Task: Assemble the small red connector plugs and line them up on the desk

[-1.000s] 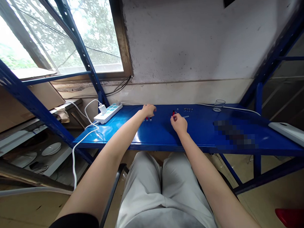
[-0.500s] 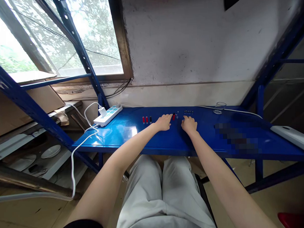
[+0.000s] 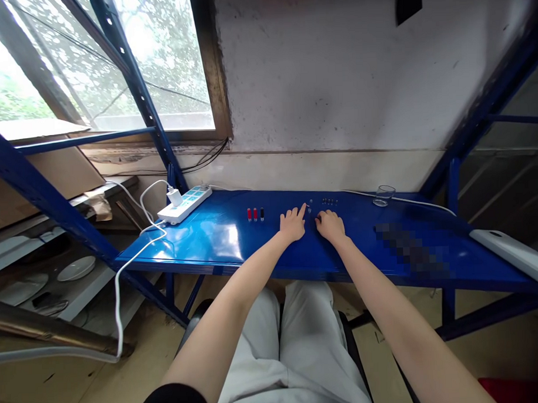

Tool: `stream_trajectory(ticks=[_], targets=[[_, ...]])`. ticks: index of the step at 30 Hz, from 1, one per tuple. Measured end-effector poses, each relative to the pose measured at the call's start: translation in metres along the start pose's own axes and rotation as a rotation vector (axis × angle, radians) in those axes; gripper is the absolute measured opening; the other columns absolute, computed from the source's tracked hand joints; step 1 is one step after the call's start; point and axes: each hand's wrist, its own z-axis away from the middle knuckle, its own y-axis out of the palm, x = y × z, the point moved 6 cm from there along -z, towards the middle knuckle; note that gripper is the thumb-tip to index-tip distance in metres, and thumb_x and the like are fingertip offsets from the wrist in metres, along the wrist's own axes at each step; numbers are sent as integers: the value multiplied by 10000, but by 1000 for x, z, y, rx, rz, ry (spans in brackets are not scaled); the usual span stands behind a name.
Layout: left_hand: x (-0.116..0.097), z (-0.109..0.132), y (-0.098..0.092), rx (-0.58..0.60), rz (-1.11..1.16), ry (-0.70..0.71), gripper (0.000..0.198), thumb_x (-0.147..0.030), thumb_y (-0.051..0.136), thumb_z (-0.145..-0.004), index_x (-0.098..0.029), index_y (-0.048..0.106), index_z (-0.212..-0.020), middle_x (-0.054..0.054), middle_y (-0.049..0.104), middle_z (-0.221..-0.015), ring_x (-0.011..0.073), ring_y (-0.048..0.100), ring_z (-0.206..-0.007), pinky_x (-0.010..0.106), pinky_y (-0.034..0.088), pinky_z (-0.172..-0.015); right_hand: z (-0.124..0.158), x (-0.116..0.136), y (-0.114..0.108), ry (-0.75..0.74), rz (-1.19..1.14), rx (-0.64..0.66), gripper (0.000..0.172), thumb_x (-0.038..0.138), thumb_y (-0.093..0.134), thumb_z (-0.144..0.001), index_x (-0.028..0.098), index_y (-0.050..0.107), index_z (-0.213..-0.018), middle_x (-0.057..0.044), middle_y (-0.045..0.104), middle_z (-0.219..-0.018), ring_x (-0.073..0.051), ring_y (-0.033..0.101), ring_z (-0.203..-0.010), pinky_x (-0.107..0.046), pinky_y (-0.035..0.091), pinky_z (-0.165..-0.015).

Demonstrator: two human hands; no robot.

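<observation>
My left hand lies on the blue table with its fingers spread, the index finger stretched towards two tiny shiny pieces. Close by on the right is my right hand, its fingers curled together at the tabletop. Something small and dark may be at its fingertips, too hidden to name. Left of my hands, two small red cylinders and a black one with pale lower ends stand in a row. Behind my right hand several tiny metal pieces are lined up.
The blue table bears a white power strip with a plugged-in cable at left. A clear glass stands at the back right, before a white cable. A blurred-out dark object and a white device lie farther right.
The small red-and-black piece by my left fingertips no longer shows there. My right hand has closed its fingers and sits nearer the table's front. My left hand has also drawn back slightly.
</observation>
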Motion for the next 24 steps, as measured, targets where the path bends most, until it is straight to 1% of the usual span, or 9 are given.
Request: stream_trajectory(ticks=[3, 5, 8, 10, 15, 20, 24], targets=[[-1, -3, -2, 5, -6, 4, 538, -309, 268, -896, -216, 181, -1419, 130, 405, -1345, 302, 389, -1170, 481, 326, -926, 4, 0, -4, -10, 3, -12, 249, 251, 388, -878, 131, 581, -980, -142, 579, -990, -245, 536, -921, -308, 385, -660], [-2, -5, -7, -12, -15, 13, 497, -299, 284, -899, -196, 261, -1385, 140, 448, -1302, 291, 405, -1156, 460, 329, -921, 7, 0, -5, -10, -4, -14, 222, 248, 399, -875, 136, 569, -964, -133, 581, -967, -238, 545, -899, -298, 379, -639], [-5, -9, -16, -57, -30, 18, 392, -259, 314, -898, -167, 412, -1267, 146, 515, -1213, 273, 444, -1111, 425, 336, -900, 9, -2, -4, 9, -19, -3, 198, 244, 410, -872, 139, 545, -972, -128, 581, -941, -230, 552, -878, -287, 373, -617], [-5, -10, -21, -81, -31, 13, 324, -221, 322, -895, -163, 479, -1172, 139, 552, -1153, 261, 472, -1074, 406, 342, -882, 11, -2, -4, 24, -33, -1, 184, 228, 415, -868, 140, 529, -983, -130, 578, -939, -228, 553, -876, -285, 374, -617], [2, -9, -25, -145, 2, -2, 246, -139, 332, -876, -153, 548, -994, 112, 620, -1009, 243, 530, -971, 387, 365, -834, 14, -5, -4, 66, -100, 5, 184, 157, 412, -851, 110, 501, -1005, -146, 572, -935, -226, 560, -849, -281, 379, -607], [16, 3, -30, -174, 168, -44, 179, -187, 397, -874, -171, 560, -946, 78, 641, -978, 218, 553, -937, 365, 402, -807, 16, -9, -7, 89, -150, 11, 158, 154, 429, -840, 106, 524, -957, -148, 570, -947, -222, 565, -848, -280, 397, -626], [28, 18, -35, -190, 417, -113, 139, -253, 486, -847, -189, 570, -937, 58, 645, -936, 177, 575, -859, 302, 448, -734, 18, -13, -7, 138, -138, 7, 177, 222, 454, -849, 95, 553, -922, -173, 557, -981, -236, 569, -848, -297, 409, -636]])
